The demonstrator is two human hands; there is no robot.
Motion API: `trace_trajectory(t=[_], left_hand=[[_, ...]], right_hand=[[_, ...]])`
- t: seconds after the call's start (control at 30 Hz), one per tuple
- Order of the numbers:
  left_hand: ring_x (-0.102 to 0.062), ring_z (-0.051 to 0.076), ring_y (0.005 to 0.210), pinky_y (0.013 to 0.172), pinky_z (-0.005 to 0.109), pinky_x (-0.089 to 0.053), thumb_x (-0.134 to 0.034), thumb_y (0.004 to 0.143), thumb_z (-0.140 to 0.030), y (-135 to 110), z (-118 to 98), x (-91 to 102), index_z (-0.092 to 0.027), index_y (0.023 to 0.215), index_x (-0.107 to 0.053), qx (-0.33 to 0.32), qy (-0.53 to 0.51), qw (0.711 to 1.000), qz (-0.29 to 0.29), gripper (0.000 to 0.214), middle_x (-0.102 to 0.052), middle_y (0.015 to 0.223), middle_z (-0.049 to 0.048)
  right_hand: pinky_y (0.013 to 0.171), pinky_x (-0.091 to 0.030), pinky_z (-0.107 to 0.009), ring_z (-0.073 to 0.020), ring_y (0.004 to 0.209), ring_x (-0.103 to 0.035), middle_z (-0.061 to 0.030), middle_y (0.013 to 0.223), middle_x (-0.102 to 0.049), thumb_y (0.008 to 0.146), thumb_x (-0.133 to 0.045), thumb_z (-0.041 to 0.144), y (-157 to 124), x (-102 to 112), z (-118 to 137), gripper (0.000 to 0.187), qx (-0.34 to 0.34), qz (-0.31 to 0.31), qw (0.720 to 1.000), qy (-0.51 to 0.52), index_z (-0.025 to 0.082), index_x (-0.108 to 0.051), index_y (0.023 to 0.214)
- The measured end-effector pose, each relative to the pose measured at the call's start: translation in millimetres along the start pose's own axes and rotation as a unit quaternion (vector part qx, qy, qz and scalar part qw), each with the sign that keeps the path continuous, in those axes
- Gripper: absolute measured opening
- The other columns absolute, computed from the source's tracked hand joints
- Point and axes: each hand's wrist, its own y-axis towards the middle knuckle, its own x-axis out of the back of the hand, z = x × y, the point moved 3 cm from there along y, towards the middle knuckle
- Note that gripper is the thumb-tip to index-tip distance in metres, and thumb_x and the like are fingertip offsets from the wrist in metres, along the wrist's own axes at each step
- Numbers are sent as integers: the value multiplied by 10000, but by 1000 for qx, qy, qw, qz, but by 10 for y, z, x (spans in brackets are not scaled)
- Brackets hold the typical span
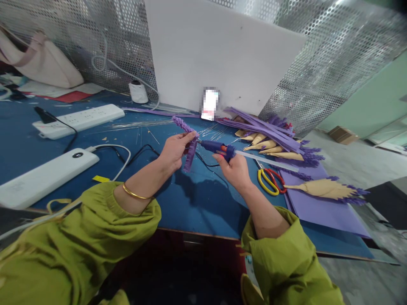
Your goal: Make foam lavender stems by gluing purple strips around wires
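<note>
Between the fingers of my left hand (176, 149) is a purple paper flower stem (182, 123), its curled tip pointing up and left. A fringed purple strip (190, 157) hangs down from the same pinch. My right hand (235, 168) is wrapped round the grip of a blue glue gun (213, 147), with a long clear glue stick (267, 160) jutting from its back. The gun's nozzle points left and is close to the strip by my left fingertips; whether it touches I cannot tell. Scissors (269, 182) with yellow and red handles lie right of my right hand.
Purple strips (254, 127) and several paper-wrapped flowers (270, 146) lie at the right. One wrapped flower (324, 189) rests on purple sheets (321, 212). A lit phone (210, 103) leans against the white board (222, 51). At the left are a power strip (85, 120), a white device (47, 176) and cables.
</note>
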Motion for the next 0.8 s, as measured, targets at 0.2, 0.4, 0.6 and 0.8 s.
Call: trace_trajectory(t=[0.2, 0.4, 0.6, 0.8], left_hand=[[-483, 87, 551, 508, 222, -340, -815, 624, -312, -14, -20, -4, -136, 737, -695, -6, 5, 1000, 1, 241, -635, 673, 15], [-482, 74, 538, 491, 213, -334, -804, 643, -288, -16, -25, -2, -123, 752, -694, -4, -6, 1000, -1, 225, -633, 660, 4], [-489, 75, 536, 475, 199, -341, -835, 598, -306, -17, -28, -6, -126, 736, -683, -7, -7, 1000, -9, 273, -632, 655, 7], [-472, 69, 509, 458, 203, -333, -816, 624, -276, -16, -33, -15, -126, 717, -681, -3, -13, 1000, -11, 222, -626, 634, 6]], right_hand=[[674, -431, -298, -238, 757, -638, -73, 816, -687, 883, -504, 517, -6, 1, 13, 374, -2, 15, 1000, -12, 192, -656, 988], [641, -410, -289, -223, 713, -625, -72, 802, -687, 885, -511, 511, -14, 5, 23, 375, 12, 12, 1000, -21, 182, -660, 988], [618, -395, -279, -214, 703, -625, -68, 790, -686, 883, -514, 521, -13, -2, 29, 391, 19, 9, 999, -35, 172, -667, 975], [608, -381, -274, -213, 700, -630, -68, 779, -689, 886, -522, 511, -19, 1, 38, 386, 29, 10, 999, -38, 170, -671, 988]])
